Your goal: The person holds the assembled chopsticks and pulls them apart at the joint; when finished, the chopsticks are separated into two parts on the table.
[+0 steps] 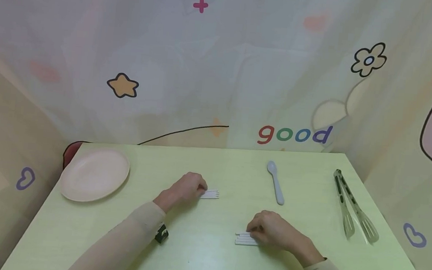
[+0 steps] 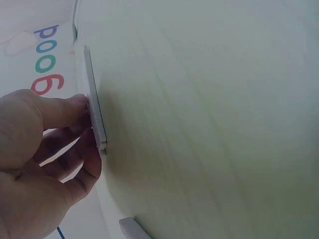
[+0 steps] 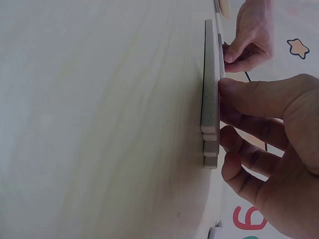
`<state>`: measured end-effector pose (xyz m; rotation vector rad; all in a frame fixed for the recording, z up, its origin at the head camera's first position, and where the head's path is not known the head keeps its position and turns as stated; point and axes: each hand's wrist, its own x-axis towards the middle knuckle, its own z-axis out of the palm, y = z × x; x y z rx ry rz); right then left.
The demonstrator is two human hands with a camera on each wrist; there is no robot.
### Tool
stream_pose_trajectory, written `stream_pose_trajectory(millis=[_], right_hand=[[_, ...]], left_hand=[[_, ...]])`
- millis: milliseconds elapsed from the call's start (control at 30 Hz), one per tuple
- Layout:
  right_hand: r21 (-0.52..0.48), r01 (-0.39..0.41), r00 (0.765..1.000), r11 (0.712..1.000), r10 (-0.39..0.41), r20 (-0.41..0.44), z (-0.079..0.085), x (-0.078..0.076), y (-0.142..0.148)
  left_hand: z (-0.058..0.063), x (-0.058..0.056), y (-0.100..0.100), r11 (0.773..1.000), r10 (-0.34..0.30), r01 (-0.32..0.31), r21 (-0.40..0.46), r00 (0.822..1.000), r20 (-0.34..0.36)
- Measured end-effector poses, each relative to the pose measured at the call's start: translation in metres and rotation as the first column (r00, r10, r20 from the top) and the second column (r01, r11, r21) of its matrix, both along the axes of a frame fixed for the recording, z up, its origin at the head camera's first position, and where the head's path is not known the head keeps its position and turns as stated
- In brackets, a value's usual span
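In the head view, my left hand (image 1: 187, 187) pinches the left part of a row of slim white sticks (image 1: 211, 194) lying on the table. Its thumb and curled fingers meet the sticks (image 2: 94, 99) in the left wrist view. Closer to me and to the right, my right hand (image 1: 275, 230) pinches at the right end of a second row of white sticks (image 1: 244, 239). Several flat, round-edged sticks (image 3: 210, 84) lie side by side there, the thumb touching their far side. The farthest stick sits slightly askew. The fingers partly hide both rows.
A pale pink plate (image 1: 94, 175) lies at the back left of the table (image 1: 205, 262). A light grey spoon (image 1: 275, 182) lies right of centre, and metal tongs (image 1: 354, 207) lie at the right. A printed curtain (image 1: 222, 67) hangs behind the table.
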<state>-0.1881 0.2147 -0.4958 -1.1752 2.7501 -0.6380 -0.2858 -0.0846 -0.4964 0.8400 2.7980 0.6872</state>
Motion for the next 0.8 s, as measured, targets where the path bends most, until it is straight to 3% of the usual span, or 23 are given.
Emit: stream_pose_trajectory(millis=[467,800], right_hand=[[0.004,-0.002,1.0,1.0,0.002,0.025,0.001,0.001,-0.001],[0.001,-0.007,0.999,1.0,0.007,0.032,0.001,0.001,-0.001]], left_hand=[[-0.001,0.0,-0.002,1.0,-0.013,0.013,-0.012,1.0,-0.024],[0.01,0.012,-0.019,0.999,0.034,-0.032,0.027,0.998,-0.06]])
